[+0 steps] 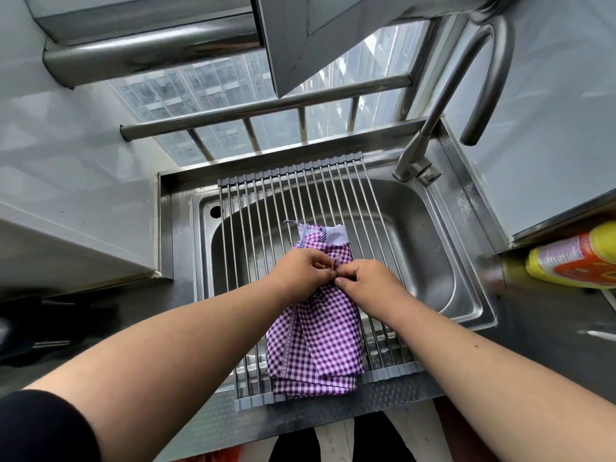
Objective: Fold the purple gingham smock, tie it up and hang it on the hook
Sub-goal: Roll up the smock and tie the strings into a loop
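The purple gingham smock (320, 341) lies folded into a long bundle on the roll-up drying rack (253, 208) over the sink. Its white and blue-striped collar end (333, 234) points toward the window. My left hand (301, 273) and my right hand (365, 283) meet over the middle of the bundle. Both pinch something small and thin at the fabric there, probably a tie, with their fingertips touching. The bundle narrows where the hands hold it. No hook is in view.
The stainless sink (423, 248) has a tall curved tap (443, 105) at the back right. A yellow bottle (573, 258) lies on the counter at the right. Window bars (266, 108) stand behind the sink. Dark objects sit on the counter at the left.
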Available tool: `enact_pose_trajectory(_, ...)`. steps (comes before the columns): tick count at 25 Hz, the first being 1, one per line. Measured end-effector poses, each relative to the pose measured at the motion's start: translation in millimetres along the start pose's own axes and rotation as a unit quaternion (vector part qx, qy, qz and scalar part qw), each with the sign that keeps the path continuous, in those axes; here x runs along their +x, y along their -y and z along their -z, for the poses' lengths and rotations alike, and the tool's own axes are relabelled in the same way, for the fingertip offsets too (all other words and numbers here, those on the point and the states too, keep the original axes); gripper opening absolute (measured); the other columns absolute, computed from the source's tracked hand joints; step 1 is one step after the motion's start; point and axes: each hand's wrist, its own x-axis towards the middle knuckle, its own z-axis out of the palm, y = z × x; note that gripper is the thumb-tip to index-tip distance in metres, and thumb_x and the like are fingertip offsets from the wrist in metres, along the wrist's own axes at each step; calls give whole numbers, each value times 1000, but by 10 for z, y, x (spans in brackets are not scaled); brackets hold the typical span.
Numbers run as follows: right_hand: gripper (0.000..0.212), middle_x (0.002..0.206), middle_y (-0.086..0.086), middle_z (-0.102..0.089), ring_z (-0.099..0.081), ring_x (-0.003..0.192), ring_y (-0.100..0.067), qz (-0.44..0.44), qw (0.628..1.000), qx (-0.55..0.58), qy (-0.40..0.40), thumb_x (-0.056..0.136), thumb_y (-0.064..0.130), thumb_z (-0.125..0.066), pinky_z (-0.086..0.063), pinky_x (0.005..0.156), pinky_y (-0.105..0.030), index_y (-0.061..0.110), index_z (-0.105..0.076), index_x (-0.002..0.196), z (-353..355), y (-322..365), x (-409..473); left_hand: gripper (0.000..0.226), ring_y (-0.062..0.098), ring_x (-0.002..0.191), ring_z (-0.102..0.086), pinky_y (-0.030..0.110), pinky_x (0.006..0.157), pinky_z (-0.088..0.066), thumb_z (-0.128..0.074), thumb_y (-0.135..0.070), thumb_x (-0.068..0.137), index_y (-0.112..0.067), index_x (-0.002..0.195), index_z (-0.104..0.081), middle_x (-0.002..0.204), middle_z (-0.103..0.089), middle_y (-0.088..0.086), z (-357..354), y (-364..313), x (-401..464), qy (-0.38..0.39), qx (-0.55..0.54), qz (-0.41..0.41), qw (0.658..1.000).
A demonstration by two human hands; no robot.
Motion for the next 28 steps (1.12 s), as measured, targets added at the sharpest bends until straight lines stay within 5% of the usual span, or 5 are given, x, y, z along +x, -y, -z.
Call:
enact_pose_trajectory(8, 18, 82, 8, -74, -70, 81, -7, -55, 994, 83, -54, 94, 30, -77, -57, 74, -31, 35, -66, 108, -41, -2, -83, 11, 8, 80, -66, 40, 78, -61, -64, -37, 101, -32, 91, -66, 88, -69, -12, -81, 36, -71, -71, 94, -32, 993)
enact_pose_trajectory(17, 12, 105, 8, -65, -61, 105, -18, 28, 974, -222, -45, 103, 34, -61, -51, 93, -39, 32, -72, 106, 117, -87, -355, 15, 7, 82, -61, 32, 77, -57, -57, -34, 105, -30, 91, -54, 90, -63, -12, 34, 31, -132, -12, 204, -73, 976)
enact_pose_trajectory(22, 14, 95, 5, -54, -56, 92, -22, 150, 926, -326, -114, 102, 32, -56, -49, 86, -42, 23, -64, 96, 243, 130, -164, 19, 4, 79, -58, 22, 67, -49, -60, -33, 104, -31, 86, -53, 89, -61, -11, 34, 6, -178, 4, 215, -86, 973)
enact_pose_trajectory(25, 14, 94, 4, -61, -61, 90, -24, 147, 940, -287, -114, 102, 27, -55, -52, 82, -43, 21, -66, 95, 185, 296, 12, 24, 4, 75, -55, 21, 63, -43, -60, -31, 104, -31, 82, -50, 86, -58, -12, 44, -8, -176, -22, 219, -100, 970)
enact_pose_trajectory(28, 16, 104, 7, -72, -65, 97, -20, 89, 976, -162, -111, 101, 32, -62, -53, 80, -36, 28, -76, 107, 50, 344, 32, 19, 9, 77, -57, 30, 72, -53, -56, -30, 105, -28, 87, -52, 88, -59, -9, 42, -17, -170, -48, 218, -106, 969)
